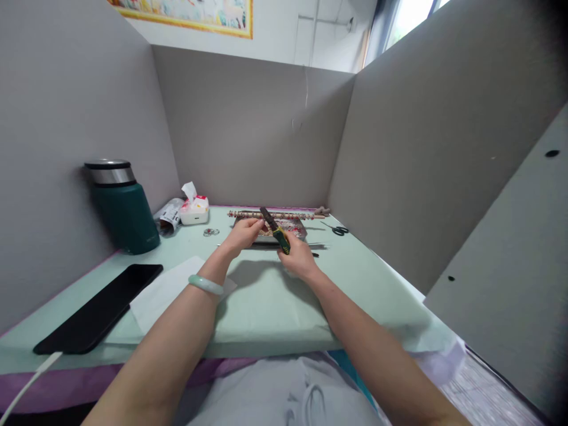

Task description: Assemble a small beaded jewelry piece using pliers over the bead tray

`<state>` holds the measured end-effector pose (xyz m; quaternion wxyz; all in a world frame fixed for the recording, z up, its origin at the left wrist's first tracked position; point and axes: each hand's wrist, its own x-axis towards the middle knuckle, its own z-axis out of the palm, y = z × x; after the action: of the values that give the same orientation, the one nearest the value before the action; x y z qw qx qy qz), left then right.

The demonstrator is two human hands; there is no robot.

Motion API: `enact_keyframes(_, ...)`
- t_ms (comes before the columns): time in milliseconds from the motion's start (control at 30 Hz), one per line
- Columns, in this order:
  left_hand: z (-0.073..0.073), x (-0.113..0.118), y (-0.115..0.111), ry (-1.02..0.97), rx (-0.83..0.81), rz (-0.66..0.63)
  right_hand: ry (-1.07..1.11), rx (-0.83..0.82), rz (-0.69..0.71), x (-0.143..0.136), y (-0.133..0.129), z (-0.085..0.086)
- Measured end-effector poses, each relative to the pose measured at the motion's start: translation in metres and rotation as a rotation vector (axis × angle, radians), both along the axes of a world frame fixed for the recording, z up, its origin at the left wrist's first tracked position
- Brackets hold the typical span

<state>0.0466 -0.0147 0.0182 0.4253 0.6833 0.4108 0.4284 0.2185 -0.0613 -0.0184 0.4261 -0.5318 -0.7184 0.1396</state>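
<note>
My right hand (298, 254) is wrapped round the green-and-yellow handles of a pair of pliers (280, 236). The dark jaws point up and to the left, close to the fingertips of my left hand (244, 234). That hand is closed in a pinch, and whatever it grips is too small to make out. Behind both hands lies a metal tray (302, 232) holding small red and pale pieces, partly hidden by the hands and pliers. Across the back of the tray runs a rod (319, 216) lined with small reddish pieces.
Scissors (339, 230) lie right of the tray, small metal rings (211, 232) left of it. Farther left stand a tissue box (194, 214) and a green bottle (124, 213). A black phone (100, 307) and white paper (164, 296) lie nearer. Grey partitions (252, 130) enclose the table.
</note>
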Motion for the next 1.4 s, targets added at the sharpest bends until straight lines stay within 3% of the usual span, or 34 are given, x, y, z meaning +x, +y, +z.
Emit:
enact_keyframes(100,0.002,-0.001,-0.003,-0.095,-0.052,-0.093,0.215,-0.290,0.343,0.000,-0.004,0.004)
enact_keyframes(167,0.002,-0.001,-0.003,-0.121,-0.070,-0.130,0.218,-0.297,0.377,0.000,-0.004,0.003)
enact_keyframes(300,0.000,0.000,0.000,-0.078,-0.039,-0.038,-0.062,0.065,-0.048,-0.001,0.000,-0.003)
enact_keyframes(400,0.000,0.000,0.001,-0.037,-0.024,0.009,-0.178,0.128,-0.199,-0.001,0.002,-0.005)
enact_keyframes(467,0.000,-0.001,0.001,-0.057,-0.023,-0.023,-0.112,0.074,-0.119,0.000,0.000,-0.001)
enact_keyframes(600,-0.001,-0.004,0.000,-0.142,-0.045,-0.154,0.194,-0.275,0.323,0.001,-0.006,0.006)
enact_keyframes(667,-0.001,-0.005,0.001,-0.154,-0.054,-0.185,0.233,-0.331,0.399,0.001,-0.006,0.007)
enact_keyframes(733,-0.002,-0.006,0.002,-0.147,-0.041,-0.157,0.137,-0.211,0.260,0.000,-0.004,0.004)
enact_keyframes(833,-0.002,-0.004,0.003,-0.107,-0.009,-0.069,-0.113,0.080,-0.114,0.000,0.001,-0.003)
enact_keyframes(933,-0.002,-0.003,0.002,-0.075,0.001,-0.059,-0.210,0.136,-0.225,0.001,0.004,-0.005)
enact_keyframes(1033,-0.003,-0.004,0.002,-0.114,-0.002,-0.116,-0.050,0.038,-0.029,0.002,0.001,-0.001)
enact_keyframes(1133,-0.003,-0.006,0.002,-0.151,0.007,-0.188,0.196,-0.274,0.329,0.003,-0.004,0.006)
enact_keyframes(1200,-0.002,-0.007,0.001,-0.140,0.023,-0.200,0.245,-0.331,0.395,0.002,-0.005,0.007)
enact_keyframes(1267,-0.002,-0.006,0.001,-0.118,0.041,-0.162,0.140,-0.208,0.251,0.001,-0.004,0.005)
enact_keyframes(1333,-0.002,-0.005,0.002,-0.089,0.057,-0.095,-0.055,0.000,-0.008,0.000,-0.002,0.001)
enact_keyframes(1400,-0.002,-0.005,0.002,-0.052,0.065,-0.047,-0.240,0.090,-0.199,-0.001,0.000,-0.002)
